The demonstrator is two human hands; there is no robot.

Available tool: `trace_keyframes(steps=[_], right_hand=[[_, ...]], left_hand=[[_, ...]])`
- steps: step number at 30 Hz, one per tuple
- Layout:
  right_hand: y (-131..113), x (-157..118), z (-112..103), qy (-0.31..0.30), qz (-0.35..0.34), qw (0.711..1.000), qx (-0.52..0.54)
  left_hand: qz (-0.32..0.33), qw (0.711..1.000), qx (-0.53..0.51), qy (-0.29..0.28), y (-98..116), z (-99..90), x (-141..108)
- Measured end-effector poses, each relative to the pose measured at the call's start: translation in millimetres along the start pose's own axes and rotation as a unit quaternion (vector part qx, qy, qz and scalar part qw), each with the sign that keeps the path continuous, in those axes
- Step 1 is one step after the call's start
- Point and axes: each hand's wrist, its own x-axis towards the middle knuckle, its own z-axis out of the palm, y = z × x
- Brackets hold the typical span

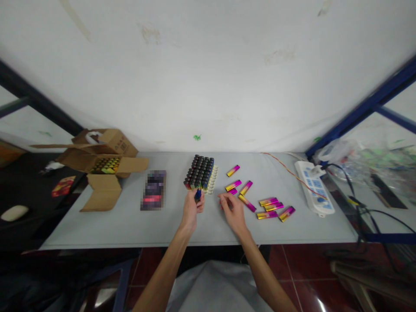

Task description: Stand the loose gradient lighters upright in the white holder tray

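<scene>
My left hand (192,208) is closed around a small dark-blue item (198,195), just in front of a block of upright black-topped cylinders (201,170). Those cylinders stand in rows in a pale tray (212,180), whose right edge shows bare slots. My right hand (232,210) is to the right, thumb and fingers drawn together; what it holds, if anything, is too small to name. Several pink-and-yellow slim pieces (267,202) lie scattered on the table beyond and to the right of it.
An open cardboard box (133,165) holding yellow-green items stands at the left. A blurred dark packet (153,190) lies between box and tray. On the right are a white power strip (313,186), an orange wire (282,162), black cables and plastic bags (344,156).
</scene>
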Motion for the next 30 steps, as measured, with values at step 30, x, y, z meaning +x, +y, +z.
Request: trace_keyframes(steps=[30], right_hand=[[-3, 9, 11, -0.052, -0.171, 0.949, -0.26]], left_hand=[[0.383, 0.807, 0.444, -0.068, 54, -25.7, 21]])
